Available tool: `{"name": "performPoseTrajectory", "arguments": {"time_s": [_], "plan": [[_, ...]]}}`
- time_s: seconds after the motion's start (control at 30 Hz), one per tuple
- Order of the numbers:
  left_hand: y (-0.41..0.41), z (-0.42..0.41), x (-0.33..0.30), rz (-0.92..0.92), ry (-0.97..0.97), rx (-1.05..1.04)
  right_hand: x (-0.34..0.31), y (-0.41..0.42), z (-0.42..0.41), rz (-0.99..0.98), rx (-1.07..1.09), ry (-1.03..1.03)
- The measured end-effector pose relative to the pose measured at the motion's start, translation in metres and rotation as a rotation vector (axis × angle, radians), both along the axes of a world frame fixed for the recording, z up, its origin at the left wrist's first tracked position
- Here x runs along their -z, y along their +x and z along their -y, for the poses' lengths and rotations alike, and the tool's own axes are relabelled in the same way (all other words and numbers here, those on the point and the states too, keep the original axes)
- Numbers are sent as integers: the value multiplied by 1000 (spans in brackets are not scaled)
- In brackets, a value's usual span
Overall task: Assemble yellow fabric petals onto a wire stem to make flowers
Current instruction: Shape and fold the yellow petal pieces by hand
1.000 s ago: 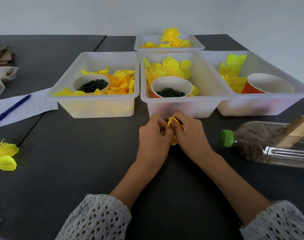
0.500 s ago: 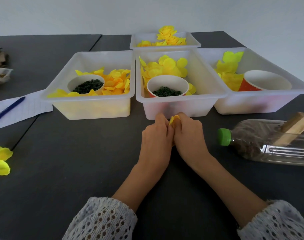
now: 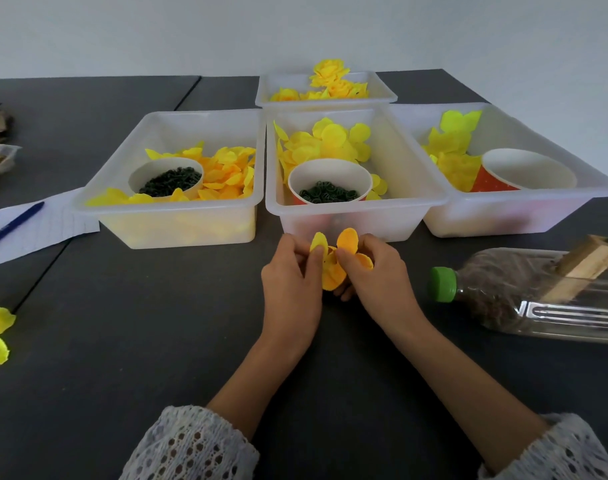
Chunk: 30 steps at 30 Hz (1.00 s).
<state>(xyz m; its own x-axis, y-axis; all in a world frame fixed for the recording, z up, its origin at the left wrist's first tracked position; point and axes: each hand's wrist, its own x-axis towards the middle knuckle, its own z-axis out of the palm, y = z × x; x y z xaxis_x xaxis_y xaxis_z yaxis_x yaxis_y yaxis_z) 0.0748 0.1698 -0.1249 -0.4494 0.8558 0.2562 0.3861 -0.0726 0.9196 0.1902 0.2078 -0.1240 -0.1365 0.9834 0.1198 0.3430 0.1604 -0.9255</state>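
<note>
Dark tabletop (image 3: 129, 341) holds translucent bins (image 3: 191, 223) of yellow petals. Just before the middle bin, the left hand (image 3: 290, 282) and right hand (image 3: 375, 271) both pinch a cluster of yellow petals (image 3: 333, 268) between them.

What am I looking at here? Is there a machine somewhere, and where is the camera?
There is no machine: a person works with two bare hands. The one picture comes from a camera worn on the head, looking forward and down, so you see the arms reaching away from you.

The left hand and the right hand together pinch a small bunch of yellow petals just above a dark table.

Behind them stand four white tubs. The left tub and the middle tub each hold loose petals and a cup of small dark green rings. The right tub holds petals and a tilted cup whose contents I cannot see. The far tub holds what seem to be finished flowers.

A plastic bottle lies on the right, a pen on paper on the left.
</note>
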Motion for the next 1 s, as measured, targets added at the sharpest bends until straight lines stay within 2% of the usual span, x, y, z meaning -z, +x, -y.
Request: {"name": "performPoseTrajectory", "arguments": {"time_s": [0.23, 0.3, 0.5, 0.63, 0.8, 1.0], "plan": [[-2, 2, -1, 8, -100, 89, 5, -5, 11, 36, 15, 159], [-4, 3, -3, -56, -130, 70, 7, -7, 12, 71, -3, 205], [-9, 5, -3, -114, -150, 49, 8, -9, 8, 144, -47, 167], [-7, 5, -2, -106, -121, 38, 6, -11, 6, 237, 9, 219], [-2, 5, 1, -109, -56, 42, -1, -7, 1, 46, 86, 46], [-3, 1, 2, -15, -12, 56, -1, -6, 0, -41, 116, -29]]}}
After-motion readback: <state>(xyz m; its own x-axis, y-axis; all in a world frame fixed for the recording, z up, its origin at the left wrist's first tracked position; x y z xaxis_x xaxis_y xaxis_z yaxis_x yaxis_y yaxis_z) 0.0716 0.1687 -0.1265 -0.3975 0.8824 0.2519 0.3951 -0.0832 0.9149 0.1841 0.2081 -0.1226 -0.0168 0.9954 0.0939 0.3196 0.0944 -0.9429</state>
